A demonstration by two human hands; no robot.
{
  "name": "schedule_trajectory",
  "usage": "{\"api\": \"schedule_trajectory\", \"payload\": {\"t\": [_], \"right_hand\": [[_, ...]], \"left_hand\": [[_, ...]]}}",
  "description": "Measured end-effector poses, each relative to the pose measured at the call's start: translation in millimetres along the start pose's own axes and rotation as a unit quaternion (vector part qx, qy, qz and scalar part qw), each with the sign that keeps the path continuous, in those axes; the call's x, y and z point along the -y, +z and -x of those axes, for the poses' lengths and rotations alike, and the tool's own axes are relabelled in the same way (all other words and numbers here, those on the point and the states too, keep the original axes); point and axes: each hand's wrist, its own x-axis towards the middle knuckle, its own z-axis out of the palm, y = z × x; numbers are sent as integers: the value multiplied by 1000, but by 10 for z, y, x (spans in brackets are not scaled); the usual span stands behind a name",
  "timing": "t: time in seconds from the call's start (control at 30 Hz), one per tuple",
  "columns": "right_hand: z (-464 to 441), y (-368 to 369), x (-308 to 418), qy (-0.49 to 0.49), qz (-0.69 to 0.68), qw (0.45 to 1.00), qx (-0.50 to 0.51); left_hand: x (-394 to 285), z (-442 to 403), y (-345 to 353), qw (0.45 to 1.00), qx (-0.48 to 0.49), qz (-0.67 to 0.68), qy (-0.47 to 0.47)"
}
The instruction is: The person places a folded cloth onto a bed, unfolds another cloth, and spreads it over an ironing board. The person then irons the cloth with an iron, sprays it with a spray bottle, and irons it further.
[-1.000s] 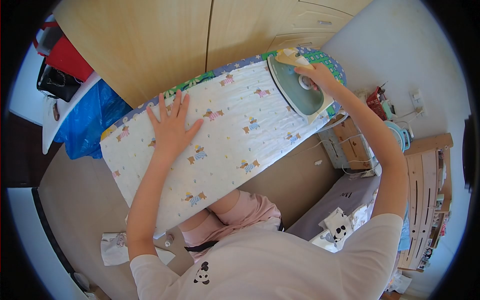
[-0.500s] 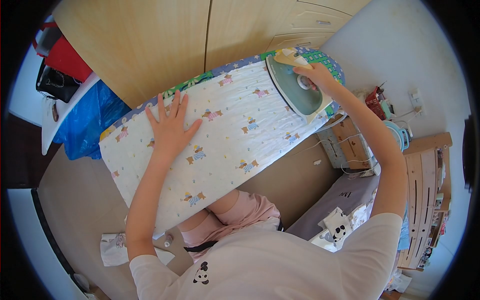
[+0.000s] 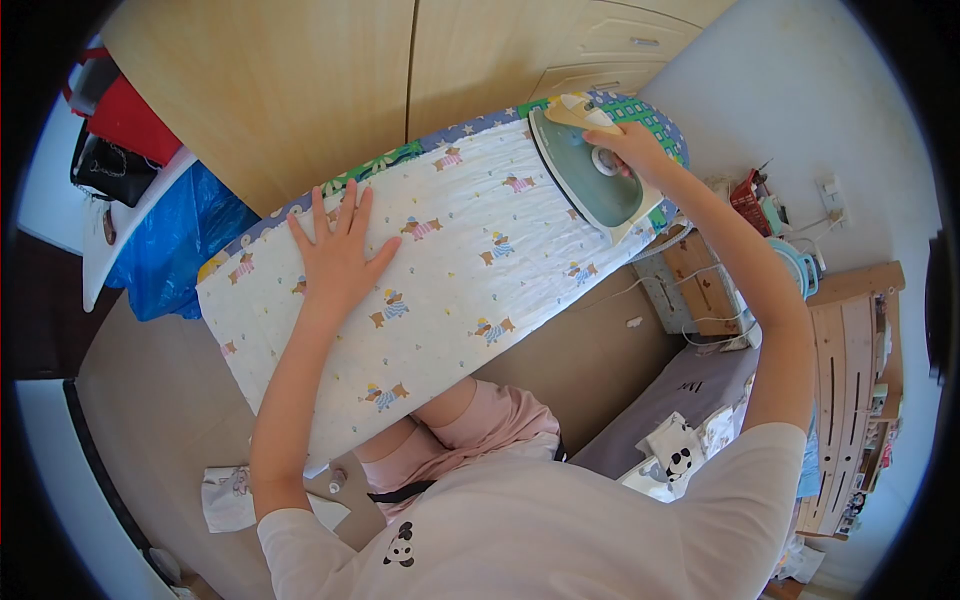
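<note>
White cloth (image 3: 450,280) printed with small dogs lies over a blue and green patterned ironing board (image 3: 655,125). My left hand (image 3: 338,255) rests flat on the cloth's left part, fingers spread. My right hand (image 3: 635,155) is wrapped round the handle of a green and cream iron (image 3: 590,175). The iron lies soleplate down at the cloth's right end, its pointed tip towards the front. Fine wrinkles run through the cloth just left of the iron.
Wooden cabinets (image 3: 260,90) stand behind the board. At the left are a red bag (image 3: 130,120), a black bag (image 3: 112,168) and a blue plastic bag (image 3: 180,245). A cord (image 3: 665,243) trails beside a wooden box (image 3: 703,285) at the right. White fabric (image 3: 228,500) lies on the floor.
The board, cloth, iron and both hands appear shifted very slightly left in the view. Both hands keep their places: the left flat on the cloth, the right on the iron.
</note>
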Motion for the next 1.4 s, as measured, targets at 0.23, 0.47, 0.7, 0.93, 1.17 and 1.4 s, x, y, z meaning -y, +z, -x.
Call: {"api": "schedule_trajectory", "payload": {"t": [0.23, 0.47, 0.7, 0.93, 1.17, 1.4], "right_hand": [[-21, 4, -20, -5, -10, 1000, 4], [-128, -87, -61, -35, 68, 997, -8], [-418, -353, -294, -15, 213, 973, -90], [-659, -556, -485, -17, 175, 976, -129], [-152, -509, 151, -66, 142, 981, -115], [435, -366, 535, -227, 204, 952, 26]], "left_hand": [[18, 8, 26, 1000, -10, -1, 5], [-5, -6, -11, 1000, 19, -14, -9], [-19, -1, -19, 1000, 13, -9, -8], [-1, 16, 9, 1000, -8, 18, -7], [17, 22, 26, 999, -32, 36, 4], [14, 38, 22, 999, -34, 20, 4]]}}
